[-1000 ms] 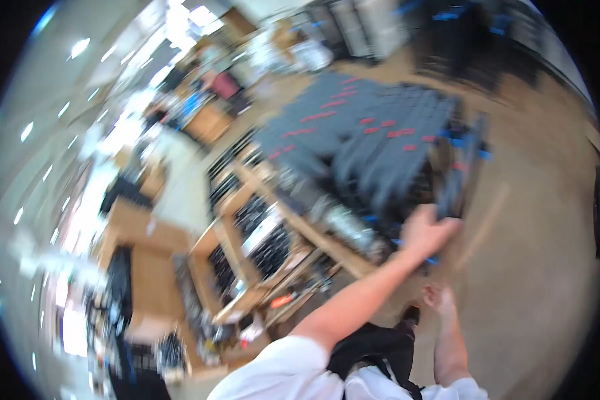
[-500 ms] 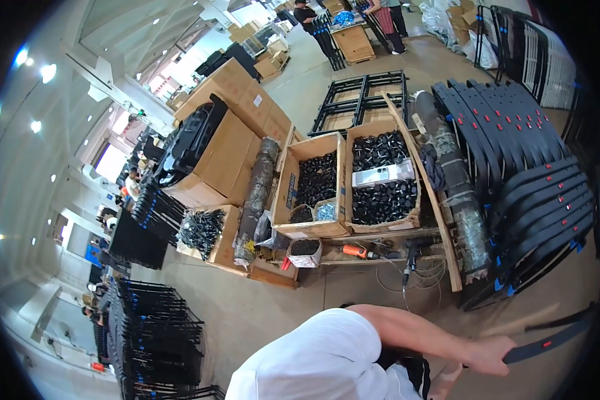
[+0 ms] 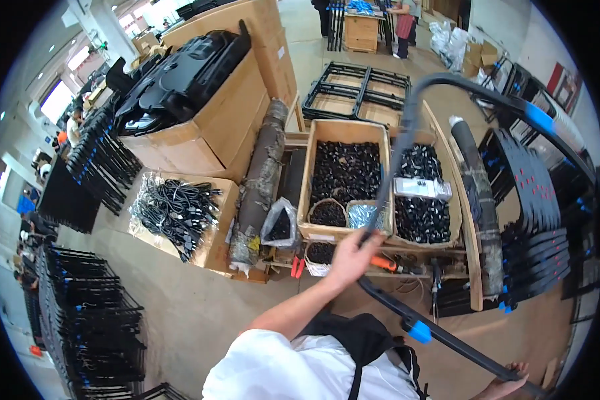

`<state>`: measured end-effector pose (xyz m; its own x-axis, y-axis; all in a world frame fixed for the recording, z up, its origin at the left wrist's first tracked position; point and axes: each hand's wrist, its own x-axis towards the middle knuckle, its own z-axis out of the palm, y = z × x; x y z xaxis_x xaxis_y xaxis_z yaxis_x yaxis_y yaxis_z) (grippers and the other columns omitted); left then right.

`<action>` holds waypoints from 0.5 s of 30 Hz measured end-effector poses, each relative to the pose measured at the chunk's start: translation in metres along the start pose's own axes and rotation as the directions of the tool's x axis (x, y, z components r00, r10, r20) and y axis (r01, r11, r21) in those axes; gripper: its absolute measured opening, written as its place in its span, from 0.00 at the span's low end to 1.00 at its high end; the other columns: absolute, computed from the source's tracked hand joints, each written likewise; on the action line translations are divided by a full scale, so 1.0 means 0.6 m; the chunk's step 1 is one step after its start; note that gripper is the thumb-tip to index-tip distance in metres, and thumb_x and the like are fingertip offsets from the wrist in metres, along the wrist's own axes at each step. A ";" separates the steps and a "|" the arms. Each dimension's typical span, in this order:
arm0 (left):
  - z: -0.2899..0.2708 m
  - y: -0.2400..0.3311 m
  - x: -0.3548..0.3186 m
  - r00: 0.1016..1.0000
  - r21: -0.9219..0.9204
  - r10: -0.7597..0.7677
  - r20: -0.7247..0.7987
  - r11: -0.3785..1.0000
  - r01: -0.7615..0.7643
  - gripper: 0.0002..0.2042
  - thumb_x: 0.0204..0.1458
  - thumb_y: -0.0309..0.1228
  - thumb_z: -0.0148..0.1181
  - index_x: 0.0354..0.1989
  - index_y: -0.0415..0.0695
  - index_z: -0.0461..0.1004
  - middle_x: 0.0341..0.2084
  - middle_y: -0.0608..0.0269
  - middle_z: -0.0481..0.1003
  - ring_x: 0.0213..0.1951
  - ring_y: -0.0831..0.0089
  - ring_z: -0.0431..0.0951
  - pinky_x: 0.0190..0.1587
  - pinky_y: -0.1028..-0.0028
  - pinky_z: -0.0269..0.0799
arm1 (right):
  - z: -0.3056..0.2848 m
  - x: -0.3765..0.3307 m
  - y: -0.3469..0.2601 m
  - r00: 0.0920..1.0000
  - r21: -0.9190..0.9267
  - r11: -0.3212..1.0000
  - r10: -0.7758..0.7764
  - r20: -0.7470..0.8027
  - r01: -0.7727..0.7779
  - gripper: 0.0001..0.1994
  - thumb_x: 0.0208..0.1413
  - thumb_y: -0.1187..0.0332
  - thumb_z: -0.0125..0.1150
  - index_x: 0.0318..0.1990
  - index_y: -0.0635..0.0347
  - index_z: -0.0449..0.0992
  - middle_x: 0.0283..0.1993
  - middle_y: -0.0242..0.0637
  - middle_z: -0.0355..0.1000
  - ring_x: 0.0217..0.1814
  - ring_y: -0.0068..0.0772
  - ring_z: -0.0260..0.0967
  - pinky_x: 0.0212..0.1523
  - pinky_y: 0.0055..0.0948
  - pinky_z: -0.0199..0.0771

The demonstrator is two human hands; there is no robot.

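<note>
A large black U-shaped tubular frame [image 3: 470, 352] with blue wrapped bands slants across the right side of the head view. My left hand [image 3: 355, 259] is closed round the frame at its near-left bend, just in front of the parts boxes. Low at the right, my right hand [image 3: 503, 385] grips the frame's lower bar, with some of its fingers hidden by the tube. The frame is held up off the floor and its upper bar passes in front of the right-hand box. Similar curved black frames [image 3: 537, 183] with red bits stand stacked at the right.
Cardboard boxes of small black parts [image 3: 347, 167] sit on a low bench, with an orange power tool [image 3: 383, 263] below. Wrapped rolls [image 3: 257, 177] flank them. A carton of bundled cables [image 3: 187, 213] and racks of black frames [image 3: 90, 320] stand left. People work farther off.
My view has turned right. The black frame, earlier partly seen at the lower right, is now lifted in front of me, with both hands on it.
</note>
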<state>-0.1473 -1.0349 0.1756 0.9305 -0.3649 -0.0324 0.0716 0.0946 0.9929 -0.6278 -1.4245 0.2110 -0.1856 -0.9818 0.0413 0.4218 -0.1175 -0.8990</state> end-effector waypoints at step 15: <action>-0.629 -0.210 0.035 0.775 0.470 0.034 -0.631 0.812 0.347 0.11 0.63 0.33 0.62 0.41 0.35 0.80 0.25 0.62 0.79 0.27 0.73 0.76 0.33 0.66 0.73 | 0.526 -0.167 0.320 0.749 -0.517 0.845 0.431 0.503 -0.139 0.09 0.58 0.66 0.62 0.28 0.54 0.72 0.21 0.30 0.66 0.22 0.31 0.71 0.21 0.35 0.71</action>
<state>-0.0014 -0.7050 0.0067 0.9501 0.3055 -0.0631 0.2123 -0.4851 0.8483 -0.2484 -1.3961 0.1717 0.4893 -0.8613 -0.1370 -0.0764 0.1142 -0.9905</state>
